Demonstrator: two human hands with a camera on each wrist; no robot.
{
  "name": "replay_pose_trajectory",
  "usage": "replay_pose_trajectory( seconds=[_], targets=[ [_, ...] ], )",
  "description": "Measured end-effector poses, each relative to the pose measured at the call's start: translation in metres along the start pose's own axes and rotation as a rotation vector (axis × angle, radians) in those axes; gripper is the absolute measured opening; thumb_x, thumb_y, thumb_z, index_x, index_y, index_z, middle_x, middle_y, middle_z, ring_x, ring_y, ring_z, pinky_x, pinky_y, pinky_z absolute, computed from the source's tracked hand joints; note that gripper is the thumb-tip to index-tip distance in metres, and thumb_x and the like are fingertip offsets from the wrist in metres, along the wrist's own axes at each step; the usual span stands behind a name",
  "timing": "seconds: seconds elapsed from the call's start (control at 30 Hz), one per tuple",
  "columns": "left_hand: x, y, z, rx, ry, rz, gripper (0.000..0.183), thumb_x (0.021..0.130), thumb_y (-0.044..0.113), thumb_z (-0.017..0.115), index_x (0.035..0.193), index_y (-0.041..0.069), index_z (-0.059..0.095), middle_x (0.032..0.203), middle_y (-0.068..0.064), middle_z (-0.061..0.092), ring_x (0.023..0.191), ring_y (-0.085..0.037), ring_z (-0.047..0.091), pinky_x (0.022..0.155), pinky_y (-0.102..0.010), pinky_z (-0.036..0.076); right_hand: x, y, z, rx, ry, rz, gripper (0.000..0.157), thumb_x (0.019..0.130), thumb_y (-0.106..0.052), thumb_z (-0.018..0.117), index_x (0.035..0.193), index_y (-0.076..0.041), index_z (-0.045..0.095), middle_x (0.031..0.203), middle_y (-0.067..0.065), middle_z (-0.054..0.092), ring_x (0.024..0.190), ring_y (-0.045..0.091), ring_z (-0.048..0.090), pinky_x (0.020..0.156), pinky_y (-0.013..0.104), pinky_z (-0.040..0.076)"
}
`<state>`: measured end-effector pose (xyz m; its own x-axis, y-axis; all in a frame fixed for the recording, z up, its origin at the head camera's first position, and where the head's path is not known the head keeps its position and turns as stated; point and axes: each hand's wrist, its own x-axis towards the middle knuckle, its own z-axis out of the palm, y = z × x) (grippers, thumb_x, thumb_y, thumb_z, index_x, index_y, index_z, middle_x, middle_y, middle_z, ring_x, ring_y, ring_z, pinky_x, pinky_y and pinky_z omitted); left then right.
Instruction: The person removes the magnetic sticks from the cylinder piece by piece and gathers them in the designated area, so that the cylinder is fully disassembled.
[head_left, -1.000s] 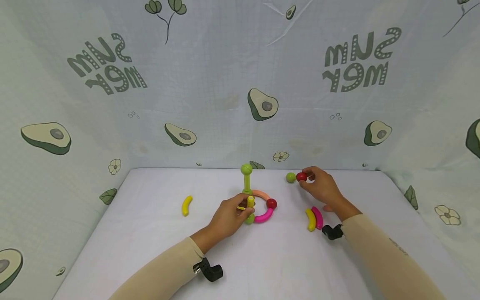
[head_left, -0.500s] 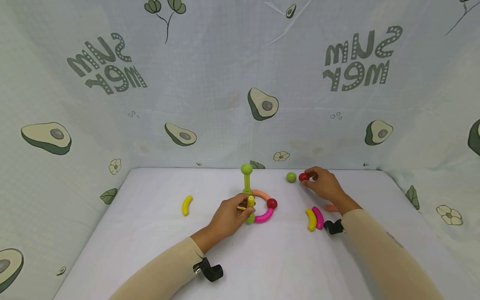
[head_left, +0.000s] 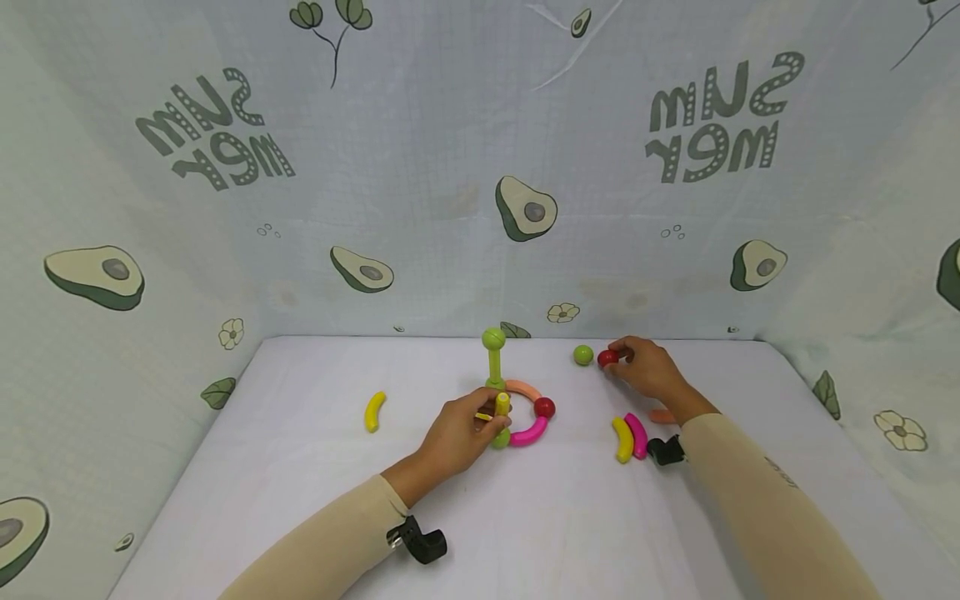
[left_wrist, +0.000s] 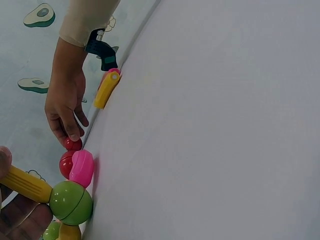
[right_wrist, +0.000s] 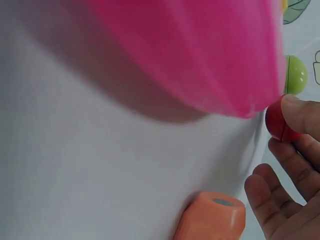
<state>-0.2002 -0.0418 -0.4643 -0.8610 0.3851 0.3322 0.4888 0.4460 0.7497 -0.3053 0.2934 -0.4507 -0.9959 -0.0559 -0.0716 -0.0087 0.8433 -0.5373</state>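
Observation:
My left hand (head_left: 452, 435) pinches an upright yellow rod (head_left: 502, 403) that joins a green ball (left_wrist: 71, 202) at the near left of a ring (head_left: 529, 433). This ring, lying on the table, has magenta and orange curved rods and a red ball (head_left: 544, 407). From its far left a green rod (head_left: 494, 362) stands up, topped by a green ball (head_left: 493, 338). Toward the back right, my right hand (head_left: 651, 372) holds a loose red ball (right_wrist: 276, 120) between thumb and fingers. A loose green ball (head_left: 582, 355) lies just left of it.
Near my right forearm lie a yellow curved rod (head_left: 622, 440), a magenta one (head_left: 636, 436) and an orange rod (head_left: 662, 416), partly hidden by the wrist. Another yellow curved rod (head_left: 374, 412) is at the left. A printed curtain (head_left: 450, 275) hangs behind the table's back edge.
My right hand has shifted slightly right with the red ball, opening a small gap from the green ball, then a little toward me. The left hand has stayed in place.

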Motion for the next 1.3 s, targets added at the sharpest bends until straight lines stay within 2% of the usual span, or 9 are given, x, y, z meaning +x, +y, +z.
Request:
replay_pose_trajectory(
  seconds=[0.2, 0.43, 0.67, 0.83, 0.97, 1.1, 1.2, 1.3],
  targets=[
    [0.0, 0.001, 0.0, -0.019, 0.0, 0.017, 0.032, 0.096, 0.014, 0.074, 0.125, 0.005, 0.063, 0.107, -0.002, 0.071, 0.101, -0.012, 0.068, 0.083, -0.021, 0.056, 0.001, 0.002, 0.001, -0.013, -0.009, 0.022, 0.049, 0.097, -0.018, 0.071, 0.139, 0.001, 0.054, 0.129, 0.026, 0.057, 0.11, 0.04, 0.052, 0.094, 0.051, 0.052],
    [-0.001, -0.002, -0.001, -0.032, -0.02, -0.006, 0.039, 0.095, 0.016, 0.076, 0.13, 0.007, 0.06, 0.11, -0.001, 0.07, 0.102, -0.011, 0.067, 0.086, -0.026, 0.057, -0.004, -0.004, -0.001, 0.018, -0.003, 0.028, 0.055, 0.098, -0.022, 0.071, 0.144, -0.001, 0.05, 0.144, 0.028, 0.048, 0.13, 0.049, 0.043, 0.105, 0.059, 0.044],
    [-0.001, -0.011, -0.007, -0.064, -0.021, 0.03, 0.046, 0.097, 0.024, 0.074, 0.136, 0.008, 0.057, 0.119, 0.002, 0.068, 0.11, -0.011, 0.064, 0.091, -0.027, 0.055, -0.011, -0.016, -0.001, 0.038, 0.073, -0.048, 0.055, 0.098, -0.026, 0.07, 0.144, -0.003, 0.051, 0.143, 0.024, 0.052, 0.129, 0.047, 0.046, 0.103, 0.06, 0.045],
    [0.002, -0.014, -0.016, -0.062, 0.03, 0.072, 0.038, 0.104, 0.029, 0.062, 0.133, 0.003, 0.058, 0.118, 0.0, 0.069, 0.11, -0.013, 0.064, 0.091, -0.033, 0.055, -0.018, -0.038, 0.0, 0.07, 0.112, -0.111, 0.048, 0.1, -0.026, 0.067, 0.142, -0.005, 0.054, 0.141, 0.021, 0.055, 0.122, 0.043, 0.054, 0.096, 0.054, 0.053],
    [0.009, -0.017, -0.02, -0.033, 0.111, 0.013, 0.039, 0.108, 0.034, 0.054, 0.131, 0.003, 0.06, 0.114, -0.001, 0.07, 0.104, -0.014, 0.065, 0.09, -0.034, 0.055, -0.025, -0.061, 0.001, 0.107, 0.115, -0.137, 0.045, 0.102, -0.029, 0.065, 0.14, -0.006, 0.057, 0.138, 0.02, 0.057, 0.116, 0.04, 0.057, 0.091, 0.05, 0.056],
    [0.019, -0.019, -0.021, -0.01, 0.182, -0.074, 0.035, 0.107, 0.031, 0.056, 0.131, 0.006, 0.06, 0.114, -0.002, 0.069, 0.104, -0.015, 0.064, 0.089, -0.033, 0.055, -0.03, -0.082, 0.004, 0.112, 0.125, -0.184, 0.041, 0.103, -0.031, 0.064, 0.136, -0.007, 0.059, 0.132, 0.017, 0.061, 0.112, 0.038, 0.059, 0.089, 0.05, 0.056],
    [0.028, -0.02, -0.021, -0.017, 0.21, -0.122, 0.033, 0.106, 0.026, 0.059, 0.133, 0.006, 0.06, 0.118, -0.004, 0.069, 0.108, -0.017, 0.065, 0.09, -0.034, 0.055, -0.031, -0.094, 0.008, 0.11, 0.128, -0.224, 0.039, 0.103, -0.031, 0.063, 0.134, -0.007, 0.06, 0.128, 0.015, 0.064, 0.109, 0.035, 0.061, 0.09, 0.049, 0.055],
    [0.035, -0.021, -0.019, -0.02, 0.21, -0.156, 0.036, 0.106, 0.024, 0.06, 0.137, 0.006, 0.058, 0.124, -0.005, 0.068, 0.112, -0.018, 0.064, 0.092, -0.034, 0.055, -0.032, -0.105, 0.011, 0.117, 0.122, -0.256, 0.037, 0.103, -0.03, 0.063, 0.133, -0.007, 0.061, 0.124, 0.013, 0.066, 0.107, 0.033, 0.063, 0.091, 0.048, 0.055]
  ],
)
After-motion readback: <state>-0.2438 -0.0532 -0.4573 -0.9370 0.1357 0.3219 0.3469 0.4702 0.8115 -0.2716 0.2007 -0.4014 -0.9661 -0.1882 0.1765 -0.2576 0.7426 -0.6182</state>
